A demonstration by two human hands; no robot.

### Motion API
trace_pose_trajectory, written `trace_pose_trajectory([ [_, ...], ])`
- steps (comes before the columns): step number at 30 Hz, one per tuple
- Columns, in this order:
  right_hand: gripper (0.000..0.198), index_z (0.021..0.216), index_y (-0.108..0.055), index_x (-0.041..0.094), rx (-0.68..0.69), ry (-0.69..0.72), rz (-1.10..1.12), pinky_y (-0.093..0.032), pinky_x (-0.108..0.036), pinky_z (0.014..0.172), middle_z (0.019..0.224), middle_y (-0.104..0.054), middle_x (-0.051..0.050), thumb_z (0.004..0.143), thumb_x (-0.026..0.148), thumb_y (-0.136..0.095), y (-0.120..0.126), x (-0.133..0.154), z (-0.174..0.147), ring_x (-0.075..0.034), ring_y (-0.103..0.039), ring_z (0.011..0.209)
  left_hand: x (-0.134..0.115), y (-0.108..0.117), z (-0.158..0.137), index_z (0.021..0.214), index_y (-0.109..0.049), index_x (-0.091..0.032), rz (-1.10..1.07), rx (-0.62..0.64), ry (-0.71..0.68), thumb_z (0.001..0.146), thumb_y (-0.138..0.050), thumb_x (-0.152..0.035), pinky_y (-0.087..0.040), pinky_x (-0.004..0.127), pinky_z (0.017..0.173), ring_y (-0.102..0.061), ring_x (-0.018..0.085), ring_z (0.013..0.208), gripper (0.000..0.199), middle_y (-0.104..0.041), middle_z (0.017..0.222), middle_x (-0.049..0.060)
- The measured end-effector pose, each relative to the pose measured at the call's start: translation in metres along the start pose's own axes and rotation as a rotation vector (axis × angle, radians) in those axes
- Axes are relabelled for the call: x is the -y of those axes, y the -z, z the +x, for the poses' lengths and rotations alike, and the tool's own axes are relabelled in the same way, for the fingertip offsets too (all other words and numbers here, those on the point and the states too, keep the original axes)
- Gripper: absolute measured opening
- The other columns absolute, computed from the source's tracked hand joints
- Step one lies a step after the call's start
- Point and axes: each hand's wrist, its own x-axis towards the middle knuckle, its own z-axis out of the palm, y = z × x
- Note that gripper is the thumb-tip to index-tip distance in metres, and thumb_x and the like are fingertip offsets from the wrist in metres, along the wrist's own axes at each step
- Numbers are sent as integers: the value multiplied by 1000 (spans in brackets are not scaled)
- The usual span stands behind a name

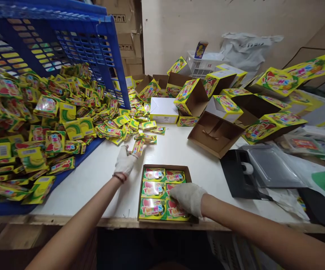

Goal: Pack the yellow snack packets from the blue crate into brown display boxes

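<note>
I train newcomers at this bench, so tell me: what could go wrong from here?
The brown-walled box sits by the table edge; a push from the right hand might nudge it over. Loose packs spread out from the blue crate, so more could slide toward the left hand. The tilted cartons lean on one another and may topple.

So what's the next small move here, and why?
Probably have the left hand bring the loose pack at its fingers over to the open box. The right hand is already on the box's contents, six packs in two columns. I can't tell whether another layer fits.
</note>
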Motion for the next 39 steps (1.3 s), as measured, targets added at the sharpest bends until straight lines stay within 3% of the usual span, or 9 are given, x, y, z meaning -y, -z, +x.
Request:
trace_pose_trajectory([
  [5, 43, 125, -51, 18, -393, 62, 629, -48, -28, 72, 101, -70, -7, 87, 36, -56, 27, 5, 1, -18, -64, 85, -21, -5, -99, 137, -38, -22, -210, -53, -384, 77, -65, -43, -53, 33, 82, -63, 18, 92, 69, -61, 110, 7],
  [9, 39, 118, -54, 17, -411, -4, 612, -45, -29, 73, 106, -68, -9, 83, 34, -57, 48, 3, -9, -20, -62, 90, -36, -14, -132, 136, -40, -24, -201, -9, -622, 81, -63, -34, -50, 37, 95, -59, 23, 110, 61, -60, 117, 9],
  [13, 30, 106, -61, 20, -169, -33, 198, -39, -26, 60, 92, -70, -6, 78, 31, -61, 63, -13, -19, -20, -62, 77, -40, -2, -86, 117, -56, -19, -7, 52, -595, 88, -51, -30, -50, 37, 90, -60, 21, 100, 32, -60, 104, 8],
  [17, 29, 102, -69, 19, 127, 69, -174, -45, -29, 68, 101, -72, -10, 73, 16, -65, 62, -10, -3, -25, -67, 89, -41, -1, -15, 108, -62, -18, 237, 283, -410, 82, -51, -18, -48, 34, 94, -59, 21, 106, 28, -63, 112, 8],
  [20, 46, 104, -71, 13, 243, 34, -250, -49, -33, 75, 102, -72, -16, 58, 8, -76, 54, 2, 17, -31, -67, 94, -41, -17, 21, 103, -65, -19, 291, 472, -358, 79, -61, -21, -50, 29, 90, -62, 19, 101, 25, -67, 108, 5],
  [22, 40, 97, -73, 9, 241, -11, -237, -51, -34, 74, 96, -72, -18, 57, 7, -77, 46, 6, 25, -32, -68, 91, -41, -31, 34, 104, -64, -18, 331, 584, -335, 76, -68, -25, -50, 30, 90, -62, 18, 100, 29, -67, 108, 5],
  [29, 32, 108, -66, 10, -48, -26, -133, -49, -35, 79, 113, -65, -20, 76, 14, -63, 23, -10, 17, -30, -64, 102, -36, -55, 39, 99, -63, -14, 384, 736, -252, 89, -58, -37, -53, 37, 81, -62, 16, 89, 25, -65, 100, 5],
  [34, 19, 100, -65, 19, -209, -13, 33, -46, -26, 74, 103, -68, -8, 87, 24, -51, 33, -27, 13, -19, -63, 89, -25, -44, 31, 86, -61, -13, 190, 627, -204, 81, -68, -31, -51, 29, 66, -59, 13, 71, 19, -62, 78, -1],
  [39, 26, 107, -60, 17, -701, -3, 406, -44, -31, 90, 112, -66, -9, 85, 13, -48, 59, -36, 17, -18, -61, 99, -44, -15, 13, 87, -56, -17, -173, 414, -265, 66, -71, -24, -50, 26, 64, -59, 14, 71, 27, -61, 73, -3],
])
